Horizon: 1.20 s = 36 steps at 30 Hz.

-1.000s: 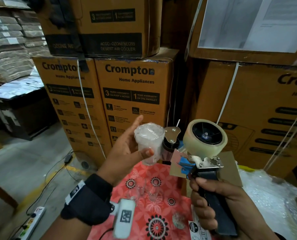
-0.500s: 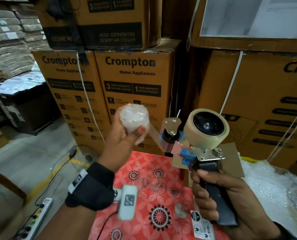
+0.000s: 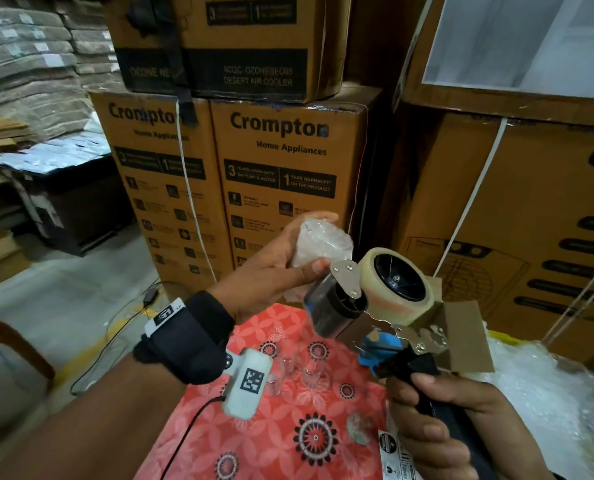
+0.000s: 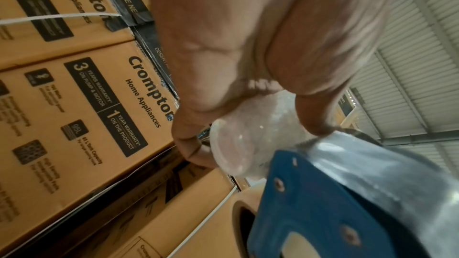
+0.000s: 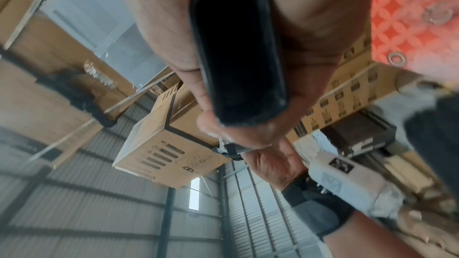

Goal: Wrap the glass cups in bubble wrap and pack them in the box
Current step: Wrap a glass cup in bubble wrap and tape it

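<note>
The left hand grips a bubble-wrapped cup between thumb and fingers, held above the bench. The right hand curls round the black handle of a tape gun, whose roller now touches the cup, closer than a second ago. Bare cups stand below on the red cloth, bubble wrap to the right. Cartons stand behind. The left wrist view alone shows the cup's base.

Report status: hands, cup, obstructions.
Left hand grips bubble-wrapped glass cup. Right hand grips black-handled tape dispenser, against cup. Bare glass cups wait on red floral cloth.
</note>
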### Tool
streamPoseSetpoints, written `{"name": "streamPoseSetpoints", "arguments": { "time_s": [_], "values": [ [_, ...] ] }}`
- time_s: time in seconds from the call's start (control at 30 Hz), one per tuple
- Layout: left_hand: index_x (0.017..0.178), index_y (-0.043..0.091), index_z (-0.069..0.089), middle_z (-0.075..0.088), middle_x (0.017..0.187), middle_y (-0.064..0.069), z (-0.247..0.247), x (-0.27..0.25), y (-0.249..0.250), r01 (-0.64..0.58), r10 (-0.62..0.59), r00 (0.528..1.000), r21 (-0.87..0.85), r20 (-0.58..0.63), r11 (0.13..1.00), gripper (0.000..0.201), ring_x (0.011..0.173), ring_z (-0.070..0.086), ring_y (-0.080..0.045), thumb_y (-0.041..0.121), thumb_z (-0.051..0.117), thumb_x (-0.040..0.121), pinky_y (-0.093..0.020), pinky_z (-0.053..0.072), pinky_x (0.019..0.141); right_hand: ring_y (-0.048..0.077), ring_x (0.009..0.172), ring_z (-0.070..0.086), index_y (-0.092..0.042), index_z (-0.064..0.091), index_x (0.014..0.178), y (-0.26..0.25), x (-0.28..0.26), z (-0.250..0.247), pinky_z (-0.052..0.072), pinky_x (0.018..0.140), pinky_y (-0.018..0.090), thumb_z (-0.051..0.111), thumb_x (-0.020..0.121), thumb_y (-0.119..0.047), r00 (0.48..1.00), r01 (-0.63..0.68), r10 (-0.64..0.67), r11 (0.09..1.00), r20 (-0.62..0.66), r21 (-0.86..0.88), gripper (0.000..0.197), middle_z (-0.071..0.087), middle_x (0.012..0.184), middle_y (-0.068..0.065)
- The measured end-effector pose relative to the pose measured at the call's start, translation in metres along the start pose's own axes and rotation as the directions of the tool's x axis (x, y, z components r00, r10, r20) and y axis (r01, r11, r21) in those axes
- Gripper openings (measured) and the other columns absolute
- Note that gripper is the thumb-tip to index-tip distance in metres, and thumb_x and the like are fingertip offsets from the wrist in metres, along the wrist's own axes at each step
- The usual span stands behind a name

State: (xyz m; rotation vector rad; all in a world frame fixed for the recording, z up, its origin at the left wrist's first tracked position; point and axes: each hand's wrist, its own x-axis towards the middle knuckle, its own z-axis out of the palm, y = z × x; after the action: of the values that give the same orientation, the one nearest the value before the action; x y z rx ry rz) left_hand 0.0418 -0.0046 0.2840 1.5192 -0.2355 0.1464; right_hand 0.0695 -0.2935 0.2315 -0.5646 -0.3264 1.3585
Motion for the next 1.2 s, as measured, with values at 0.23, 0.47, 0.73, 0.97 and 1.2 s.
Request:
{"name": "streamPoseSetpoints", "arguments": {
  "time_s": [0.23, 0.47, 0.73, 0.97, 1.2],
  "values": [
    [0.161, 0.021, 0.035, 0.052, 0.154, -0.018, -0.005, -0.016, -0.001, -0.045, 0.051, 0.998, -0.116, 0.049, 0.992, 0.066, 0.140, 0.055, -0.034, 0.029, 0.056, 0.099, -0.044, 0.051, 0.113, 0.014, 0.074, 0.063, -0.007, 0.055, 0.115, 0.003, -0.001, -0.006, 0.039, 0.063, 0.026, 0.021, 0.109, -0.021, 0.999, -0.015, 0.016, 0.999, 0.048, -0.030, 0.038, 0.056, 0.092, 0.007],
    [0.153, 0.016, 0.040, 0.049, 0.143, -0.020, -0.016, -0.017, 0.007, -0.227, 0.247, 0.967, 0.209, -0.071, 0.951, 0.053, 0.125, 0.058, -0.042, 0.018, 0.057, 0.102, -0.048, 0.060, 0.095, 0.016, 0.079, 0.065, -0.005, 0.051, 0.118, 0.002, 0.002, -0.012, 0.045, 0.069, 0.027, 0.018, 0.109, -0.018, 0.995, 0.015, -0.009, 0.998, 0.098, -0.061, 0.036, 0.058, 0.097, 0.011],
    [0.141, 0.009, 0.039, 0.044, 0.131, -0.017, -0.012, -0.013, 0.017, -0.359, 0.417, 0.902, 0.343, -0.113, 0.868, 0.040, 0.111, 0.056, -0.025, 0.013, 0.052, 0.103, -0.034, 0.056, 0.082, 0.016, 0.073, 0.060, -0.007, 0.053, 0.116, 0.003, 0.008, -0.015, 0.037, 0.063, 0.027, 0.019, 0.108, -0.019, 0.986, 0.007, -0.002, 1.000, 0.165, -0.028, 0.037, 0.058, 0.095, 0.011],
    [0.139, 0.014, 0.040, 0.049, 0.125, -0.007, -0.009, 0.000, 0.028, -0.230, 0.254, 0.967, 0.468, 0.011, 0.853, 0.036, 0.098, 0.064, -0.024, 0.019, 0.052, 0.105, -0.035, 0.059, 0.069, 0.023, 0.067, 0.035, -0.005, 0.054, 0.118, 0.004, 0.014, -0.023, 0.032, 0.064, 0.031, 0.019, 0.108, -0.016, 0.991, 0.023, -0.013, 0.997, 0.132, -0.072, 0.038, 0.053, 0.100, 0.009],
    [0.136, 0.017, 0.046, 0.053, 0.111, 0.009, -0.012, 0.020, 0.016, -0.058, 0.021, 0.996, 0.479, 0.082, 0.876, 0.033, 0.090, 0.055, 0.003, 0.025, 0.054, 0.106, -0.015, 0.049, 0.079, 0.021, 0.094, 0.061, -0.005, 0.050, 0.124, 0.006, 0.015, -0.037, 0.036, 0.079, 0.034, 0.019, 0.109, -0.018, 0.996, 0.038, -0.028, 0.991, 0.082, -0.128, 0.036, 0.056, 0.105, 0.013]
  ]
}}
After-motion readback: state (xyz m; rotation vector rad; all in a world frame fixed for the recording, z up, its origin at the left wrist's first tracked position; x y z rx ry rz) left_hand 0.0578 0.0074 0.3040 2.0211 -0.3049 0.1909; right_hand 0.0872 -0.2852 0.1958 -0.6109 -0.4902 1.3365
